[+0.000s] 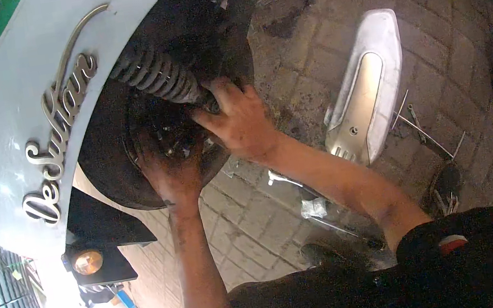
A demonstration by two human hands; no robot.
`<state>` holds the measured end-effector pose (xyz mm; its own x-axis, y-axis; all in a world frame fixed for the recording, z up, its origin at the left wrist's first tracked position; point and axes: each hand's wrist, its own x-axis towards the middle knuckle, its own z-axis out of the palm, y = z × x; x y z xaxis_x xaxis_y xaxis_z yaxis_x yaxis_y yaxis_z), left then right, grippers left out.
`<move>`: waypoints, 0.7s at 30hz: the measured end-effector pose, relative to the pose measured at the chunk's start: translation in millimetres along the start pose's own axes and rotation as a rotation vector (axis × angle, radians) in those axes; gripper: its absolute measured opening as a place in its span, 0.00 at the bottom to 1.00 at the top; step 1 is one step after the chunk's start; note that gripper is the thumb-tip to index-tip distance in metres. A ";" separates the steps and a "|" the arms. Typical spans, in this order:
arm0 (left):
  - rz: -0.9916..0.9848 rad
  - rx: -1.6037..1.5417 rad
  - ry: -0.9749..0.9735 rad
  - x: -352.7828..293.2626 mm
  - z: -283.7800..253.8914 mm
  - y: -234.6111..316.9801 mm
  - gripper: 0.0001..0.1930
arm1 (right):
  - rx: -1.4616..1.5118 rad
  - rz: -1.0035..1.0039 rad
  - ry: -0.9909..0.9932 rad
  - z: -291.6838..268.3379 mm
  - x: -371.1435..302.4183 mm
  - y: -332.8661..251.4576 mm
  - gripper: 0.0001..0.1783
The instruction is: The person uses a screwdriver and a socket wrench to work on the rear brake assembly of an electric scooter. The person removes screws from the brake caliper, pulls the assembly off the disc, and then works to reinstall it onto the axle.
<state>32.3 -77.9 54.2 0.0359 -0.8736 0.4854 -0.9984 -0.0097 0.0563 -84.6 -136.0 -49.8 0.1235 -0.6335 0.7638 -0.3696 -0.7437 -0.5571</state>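
Suspension work, by the look of it: a dark grey shock absorber with a thick coil spring (158, 73) runs down from under the glossy white curved body panel (16, 128) toward a black round wheel (111, 180). Right hand (243, 121) has thumb and fingers wrapped around the shock's lower end, so I'd call that one gripping. Left hand (172, 176) is reaching into the dark middle of the wheel, fingertips lost in shadow, so no clue if it's pinching anything.

My guess is they're at the lining-up or loosening stage at the bottom mount, can't tell which. Next move probably calls for keeping the shock steady while the other hand feels for the fastener. If it needs a tool, there's a thin silver T-shaped metal wrench (425, 135) on the paving, beside the long white-and-gold cover (362, 95).
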 end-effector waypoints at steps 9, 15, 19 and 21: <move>0.015 0.161 0.024 -11.1 5.2 -19.3 0.46 | -0.012 0.021 -0.011 1.4 2.3 -5.4 0.18; -0.039 0.118 -0.004 -8.7 4.0 -3.9 0.46 | -0.015 0.028 -0.030 -0.7 1.2 -3.0 0.18; -0.022 0.242 -0.002 -15.1 8.7 -15.9 0.46 | -0.033 0.063 -0.024 10.3 -4.5 -2.1 0.21; -0.003 0.260 0.008 -18.3 10.0 -20.8 0.46 | -0.013 0.018 -0.048 0.4 -1.0 -5.2 0.23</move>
<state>51.9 -66.5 35.4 0.0377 -0.8694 0.4927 -0.9761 -0.1376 -0.1680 -82.4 -131.6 -47.9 0.1608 -0.6563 0.7372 -0.3838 -0.7297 -0.5658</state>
